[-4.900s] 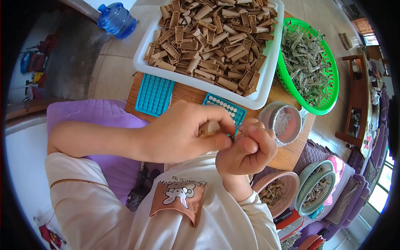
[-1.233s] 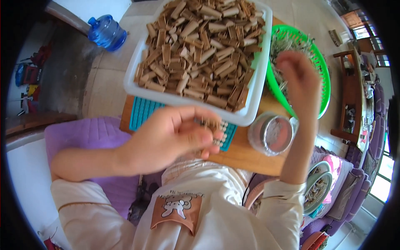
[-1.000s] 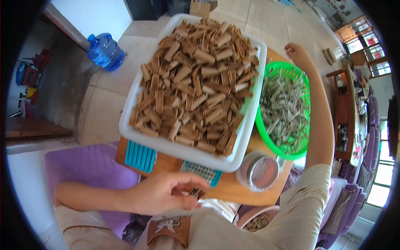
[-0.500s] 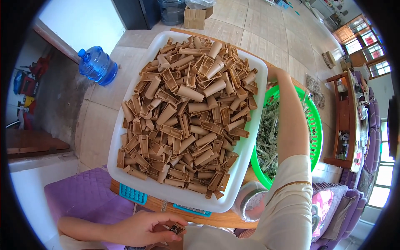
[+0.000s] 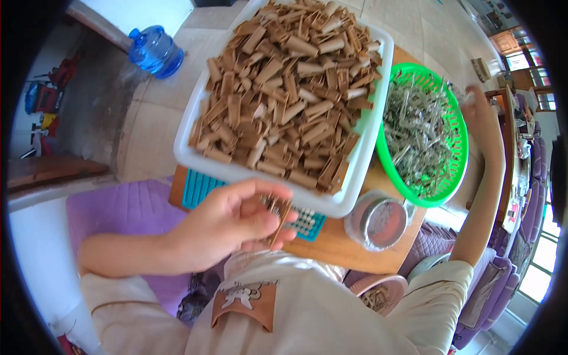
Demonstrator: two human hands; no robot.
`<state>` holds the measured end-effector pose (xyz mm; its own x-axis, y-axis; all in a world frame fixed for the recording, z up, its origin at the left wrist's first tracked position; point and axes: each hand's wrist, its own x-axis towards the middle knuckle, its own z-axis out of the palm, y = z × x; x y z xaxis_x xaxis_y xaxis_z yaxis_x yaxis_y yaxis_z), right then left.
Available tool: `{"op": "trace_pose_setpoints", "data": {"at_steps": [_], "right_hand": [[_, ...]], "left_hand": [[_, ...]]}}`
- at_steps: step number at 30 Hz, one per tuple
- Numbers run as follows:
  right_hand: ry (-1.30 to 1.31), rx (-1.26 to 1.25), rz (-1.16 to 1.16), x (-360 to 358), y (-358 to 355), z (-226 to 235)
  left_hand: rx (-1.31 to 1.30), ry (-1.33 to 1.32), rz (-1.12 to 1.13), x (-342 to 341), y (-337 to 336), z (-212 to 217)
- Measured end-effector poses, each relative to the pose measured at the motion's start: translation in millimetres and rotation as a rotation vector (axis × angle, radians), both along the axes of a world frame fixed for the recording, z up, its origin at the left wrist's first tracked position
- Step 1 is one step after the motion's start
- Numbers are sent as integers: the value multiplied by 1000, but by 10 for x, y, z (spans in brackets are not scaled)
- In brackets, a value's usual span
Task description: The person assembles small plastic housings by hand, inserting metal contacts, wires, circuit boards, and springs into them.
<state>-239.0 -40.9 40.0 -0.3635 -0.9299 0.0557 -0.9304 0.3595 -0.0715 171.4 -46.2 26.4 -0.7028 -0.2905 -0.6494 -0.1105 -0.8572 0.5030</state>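
My left hand (image 5: pixel 222 222) is closed around a small brown plastic casing (image 5: pixel 283 220), with metal bits showing inside it, just in front of the white tub (image 5: pixel 378 112). The tub is heaped with similar brown plastic casings (image 5: pixel 284 100). To its right sits a green plastic basket (image 5: pixel 391 174), filled with tangled clear and silvery strip-like pieces (image 5: pixel 421 130). My right hand (image 5: pixel 482 115) is out beyond the basket's right side, blurred, so its fingers cannot be read. Part of a teal tray (image 5: pixel 307 226) with small metallic pieces shows behind my left fingers.
A second teal tray part (image 5: pixel 198 188) pokes out under the tub's front left. On the wooden table (image 5: pixel 337 251) stands a round container (image 5: pixel 383 220). Below are a pink basket (image 5: pixel 397 285) and a purple cushion (image 5: pixel 124 219). A blue water jug (image 5: pixel 155 52) is on the floor.
My right hand has moved from the tub's far right edge to beyond the green basket. My left hand has risen toward the tub with the casing. The whole view has shifted downward.
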Motion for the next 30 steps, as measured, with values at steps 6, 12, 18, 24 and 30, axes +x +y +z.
{"op": "trace_pose_setpoints", "data": {"at_steps": [6,12,18,24,30], "right_hand": [[-217,-163,322,1361,1024,-23],[-897,-509,469,2631,1558,-589],[-1119,-613,200,3162,1837,-1068],[-832,-645,221,3385,1699,-1102],[-886,-653,171,3515,1763,-1241]], "left_hand": [[-112,154,-90,37,239,38],[-150,83,-59,149,484,-205],[-117,14,-63,387,667,-480],[-70,-24,-88,421,709,-532],[-6,-114,-68,455,715,-631]]}}
